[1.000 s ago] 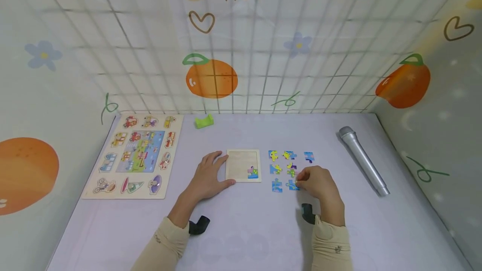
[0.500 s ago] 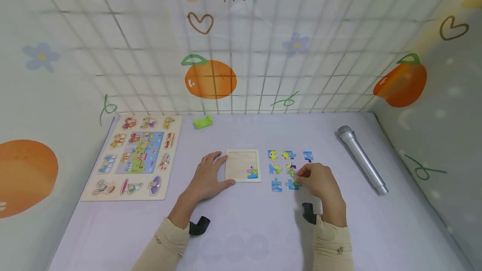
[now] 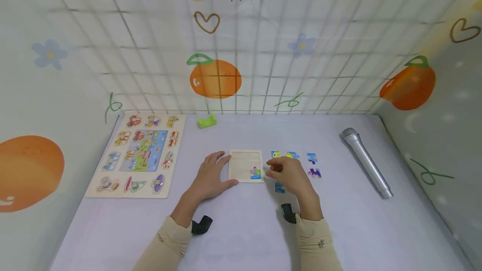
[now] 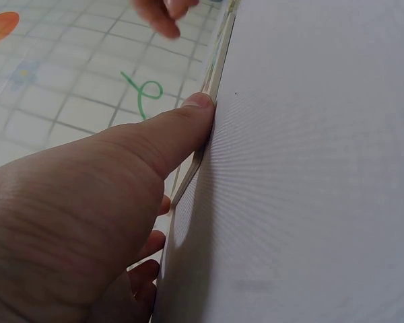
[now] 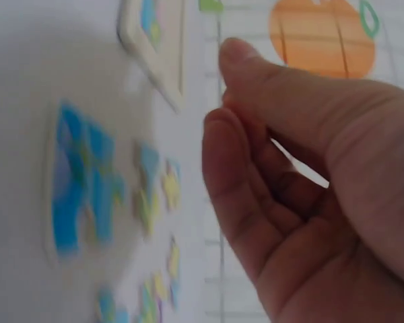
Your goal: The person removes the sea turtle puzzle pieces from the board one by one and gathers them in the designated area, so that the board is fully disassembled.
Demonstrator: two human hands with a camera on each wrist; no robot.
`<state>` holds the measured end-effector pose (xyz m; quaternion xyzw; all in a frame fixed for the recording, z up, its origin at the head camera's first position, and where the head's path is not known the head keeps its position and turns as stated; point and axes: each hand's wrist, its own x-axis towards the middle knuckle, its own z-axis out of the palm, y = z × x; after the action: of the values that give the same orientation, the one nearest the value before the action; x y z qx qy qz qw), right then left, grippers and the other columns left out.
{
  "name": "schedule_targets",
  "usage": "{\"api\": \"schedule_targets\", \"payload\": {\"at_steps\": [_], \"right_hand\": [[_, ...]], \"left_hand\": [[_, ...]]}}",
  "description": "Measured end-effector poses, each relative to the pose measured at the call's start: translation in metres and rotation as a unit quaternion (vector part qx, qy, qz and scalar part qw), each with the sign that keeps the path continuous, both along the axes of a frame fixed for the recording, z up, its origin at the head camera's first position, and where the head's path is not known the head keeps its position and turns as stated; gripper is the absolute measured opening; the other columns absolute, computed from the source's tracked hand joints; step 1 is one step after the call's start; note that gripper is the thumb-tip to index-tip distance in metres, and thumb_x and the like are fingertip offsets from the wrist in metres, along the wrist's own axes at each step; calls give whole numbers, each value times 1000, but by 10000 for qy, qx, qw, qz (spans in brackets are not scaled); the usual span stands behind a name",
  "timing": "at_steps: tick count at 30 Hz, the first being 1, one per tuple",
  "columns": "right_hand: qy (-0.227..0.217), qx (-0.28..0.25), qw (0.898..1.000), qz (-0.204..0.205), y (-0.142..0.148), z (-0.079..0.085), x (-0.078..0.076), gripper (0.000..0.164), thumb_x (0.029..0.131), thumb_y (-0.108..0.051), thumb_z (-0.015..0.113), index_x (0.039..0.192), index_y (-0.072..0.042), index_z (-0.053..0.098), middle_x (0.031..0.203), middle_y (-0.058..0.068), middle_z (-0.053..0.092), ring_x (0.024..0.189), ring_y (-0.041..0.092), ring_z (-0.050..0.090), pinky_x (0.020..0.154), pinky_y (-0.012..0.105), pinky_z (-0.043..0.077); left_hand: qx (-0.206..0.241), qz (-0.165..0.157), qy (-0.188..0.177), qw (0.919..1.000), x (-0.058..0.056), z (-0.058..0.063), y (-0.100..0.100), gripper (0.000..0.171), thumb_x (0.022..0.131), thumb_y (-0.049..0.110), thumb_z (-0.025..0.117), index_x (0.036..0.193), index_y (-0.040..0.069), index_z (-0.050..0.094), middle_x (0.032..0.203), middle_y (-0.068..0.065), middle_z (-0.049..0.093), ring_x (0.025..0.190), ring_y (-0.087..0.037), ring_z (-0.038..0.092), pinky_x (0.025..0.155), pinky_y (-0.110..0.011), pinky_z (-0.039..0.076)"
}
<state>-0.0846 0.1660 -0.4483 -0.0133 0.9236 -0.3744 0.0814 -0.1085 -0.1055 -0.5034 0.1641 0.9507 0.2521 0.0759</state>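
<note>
A small wooden puzzle tray [image 3: 241, 164] lies mid-table with a pink, green and blue jigsaw piece [image 3: 256, 173] in its lower right corner. My left hand [image 3: 211, 177] touches its left side, fingers at the upper left edge, thumb against the lower edge. In the left wrist view the thumb presses the tray's rim [image 4: 219, 75]. Just right of the tray hovers my right hand [image 3: 289, 175], fingers loosely bent, nothing visible between thumb and index finger. Beneath it lie several loose pieces, one of them blue [image 5: 87, 178]; the hand hides some in the head view.
Right of that hand lie a blue piece [image 3: 312, 158] and a purple piece [image 3: 314, 173]. A silver microphone [image 3: 367, 162] lies farther right. A large peg puzzle board [image 3: 94, 187] covers the left, and a green block [image 3: 207, 121] sits near the back.
My right hand has left the lower middle loose piece and moved left toward the tray, uncovering the purple piece. My left hand stays at the tray. The head view has shifted slightly.
</note>
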Motion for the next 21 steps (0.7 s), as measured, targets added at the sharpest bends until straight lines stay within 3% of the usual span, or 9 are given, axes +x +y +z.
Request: {"api": "schedule_targets", "payload": {"at_steps": [9, 21], "right_hand": [[103, 431, 9985, 333, -30, -11, -12, 30, 86, -12, 82, 116, -8, 77, 94, 1, 71, 84, 14, 61, 77, 31, 54], [345, 680, 9949, 664, -42, -16, -16, 22, 83, -10, 84, 104, -6, 79, 82, 2, 62, 74, 14, 52, 67, 27, 46]], "left_hand": [[31, 13, -2, 10000, 2, 7, 2, 86, 86, 53, 77, 155, 15, 44, 163, -11, 32, 152, -33, 26, 122, -57, 28], [-9, -34, 54, 10000, -1, 2, 0, 86, 86, 54, 76, 156, 16, 43, 163, -10, 32, 152, -33, 26, 122, -57, 28]]}}
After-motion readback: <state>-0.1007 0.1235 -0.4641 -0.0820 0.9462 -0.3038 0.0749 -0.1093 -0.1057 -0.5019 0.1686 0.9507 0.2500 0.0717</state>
